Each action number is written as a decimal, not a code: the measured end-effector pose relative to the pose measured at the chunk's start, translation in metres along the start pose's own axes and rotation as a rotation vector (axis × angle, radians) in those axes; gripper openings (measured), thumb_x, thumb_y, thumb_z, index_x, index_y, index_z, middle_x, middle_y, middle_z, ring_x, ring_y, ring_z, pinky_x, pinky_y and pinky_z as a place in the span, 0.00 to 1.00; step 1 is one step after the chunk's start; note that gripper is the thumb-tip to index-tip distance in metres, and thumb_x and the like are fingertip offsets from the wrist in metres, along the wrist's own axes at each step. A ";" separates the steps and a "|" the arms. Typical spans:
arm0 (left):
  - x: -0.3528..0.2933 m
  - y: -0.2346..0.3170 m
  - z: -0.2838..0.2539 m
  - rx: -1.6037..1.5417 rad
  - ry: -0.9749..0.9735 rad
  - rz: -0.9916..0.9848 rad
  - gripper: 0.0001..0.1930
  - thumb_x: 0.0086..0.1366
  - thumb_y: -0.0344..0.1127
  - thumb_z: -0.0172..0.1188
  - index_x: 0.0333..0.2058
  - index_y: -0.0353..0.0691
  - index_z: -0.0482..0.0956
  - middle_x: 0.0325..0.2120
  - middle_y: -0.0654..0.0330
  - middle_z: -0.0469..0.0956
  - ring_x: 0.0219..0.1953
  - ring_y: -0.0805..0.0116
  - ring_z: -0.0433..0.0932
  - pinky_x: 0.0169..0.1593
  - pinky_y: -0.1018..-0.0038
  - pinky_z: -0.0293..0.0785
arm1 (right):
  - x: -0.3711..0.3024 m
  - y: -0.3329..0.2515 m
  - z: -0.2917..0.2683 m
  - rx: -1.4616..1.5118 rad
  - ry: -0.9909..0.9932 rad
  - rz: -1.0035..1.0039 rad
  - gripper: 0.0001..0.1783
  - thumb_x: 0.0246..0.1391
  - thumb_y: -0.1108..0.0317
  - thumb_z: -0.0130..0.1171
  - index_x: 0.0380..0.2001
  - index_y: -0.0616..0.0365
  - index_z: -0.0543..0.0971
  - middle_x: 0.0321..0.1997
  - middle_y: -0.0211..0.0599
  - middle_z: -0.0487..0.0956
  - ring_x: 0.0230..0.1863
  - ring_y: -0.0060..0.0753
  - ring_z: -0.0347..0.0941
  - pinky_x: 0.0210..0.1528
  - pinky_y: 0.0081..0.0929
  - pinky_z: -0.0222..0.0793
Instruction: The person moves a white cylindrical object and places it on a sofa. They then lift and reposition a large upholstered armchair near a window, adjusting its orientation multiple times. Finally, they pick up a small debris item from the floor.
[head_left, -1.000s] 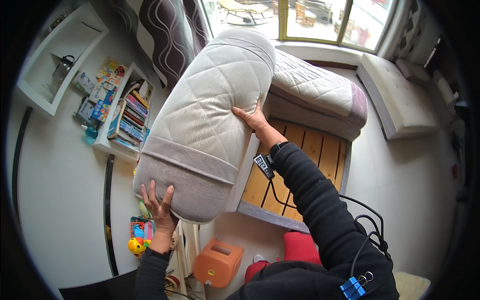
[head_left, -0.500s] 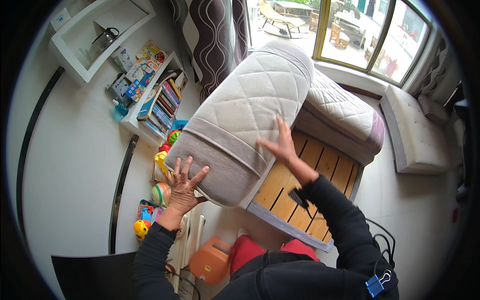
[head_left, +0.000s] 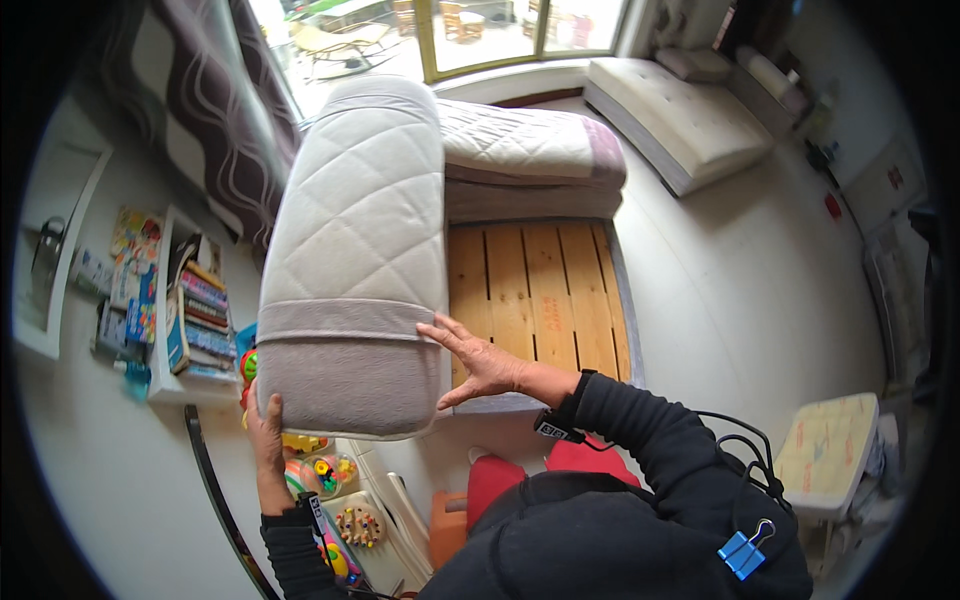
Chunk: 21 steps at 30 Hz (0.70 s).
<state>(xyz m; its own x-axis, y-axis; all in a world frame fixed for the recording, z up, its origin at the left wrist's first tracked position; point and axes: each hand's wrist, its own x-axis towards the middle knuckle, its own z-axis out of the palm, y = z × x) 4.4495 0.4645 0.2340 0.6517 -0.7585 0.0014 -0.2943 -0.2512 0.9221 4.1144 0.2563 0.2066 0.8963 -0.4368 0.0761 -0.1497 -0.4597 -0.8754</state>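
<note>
The quilted armrest cover is fitted over the sofa's left arm, its rounded near end between the two hands. Its left front edge meets the left hand, thumb raised against the side; whether those fingers grip any fabric I cannot tell. At the right edge, the right hand is spread wide, fingertips touching the band and thumb well apart, closed around nothing.

Right of the cover lies the slatted sofa base, with the sofa backrest at its far edge. Pale floor stretches right of it, toward the tufted bench.

The cover is cream with diamond stitching, lightly wrinkled, and ends in a mauve-grey plush band with a folded seam.

Further left, a white bookshelf holds a row of upright books; beside it, a white wall box contains a dark-handled kettle.
</note>
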 end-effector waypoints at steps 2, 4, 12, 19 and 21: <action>-0.001 0.001 -0.003 -0.053 -0.057 -0.046 0.35 0.59 0.51 0.56 0.58 0.34 0.58 0.51 0.54 0.66 0.53 0.64 0.64 0.57 0.71 0.57 | -0.033 0.024 -0.006 0.010 -0.034 0.055 0.59 0.31 0.47 0.70 0.64 0.49 0.49 0.65 0.57 0.46 0.65 0.55 0.47 0.63 0.42 0.51; -0.005 0.007 0.000 -0.020 0.026 -0.048 0.32 0.61 0.49 0.56 0.57 0.36 0.60 0.51 0.54 0.67 0.53 0.63 0.65 0.57 0.69 0.58 | -0.080 0.058 -0.012 0.011 -0.026 0.106 0.55 0.34 0.46 0.69 0.63 0.52 0.52 0.63 0.54 0.53 0.63 0.52 0.52 0.62 0.41 0.53; -0.073 0.061 0.098 0.796 0.373 0.276 0.32 0.56 0.48 0.60 0.57 0.44 0.62 0.59 0.49 0.54 0.60 0.51 0.55 0.61 0.60 0.51 | -0.375 0.231 -0.062 0.030 0.091 0.873 0.53 0.30 0.37 0.66 0.55 0.63 0.65 0.56 0.55 0.67 0.59 0.49 0.62 0.59 0.36 0.58; -0.087 0.068 0.149 1.087 0.269 0.131 0.56 0.38 0.46 0.73 0.63 0.50 0.47 0.61 0.42 0.45 0.62 0.44 0.49 0.62 0.57 0.50 | -0.594 0.311 -0.146 -0.112 0.403 1.383 0.35 0.36 0.49 0.66 0.46 0.61 0.73 0.47 0.51 0.74 0.50 0.46 0.70 0.52 0.34 0.66; -0.084 0.067 0.144 1.130 0.224 0.130 0.60 0.33 0.45 0.74 0.64 0.49 0.45 0.62 0.41 0.44 0.62 0.44 0.48 0.61 0.58 0.51 | -0.627 0.319 -0.161 -0.169 0.373 1.472 0.33 0.37 0.50 0.66 0.44 0.61 0.74 0.47 0.50 0.75 0.50 0.44 0.71 0.52 0.34 0.66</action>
<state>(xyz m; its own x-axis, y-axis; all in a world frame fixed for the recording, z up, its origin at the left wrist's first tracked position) 4.2747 0.4251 0.2400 0.6467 -0.7230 0.2432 -0.7512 -0.6589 0.0387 3.4372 0.2593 -0.0433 -0.2353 -0.7220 -0.6506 -0.8530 0.4743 -0.2178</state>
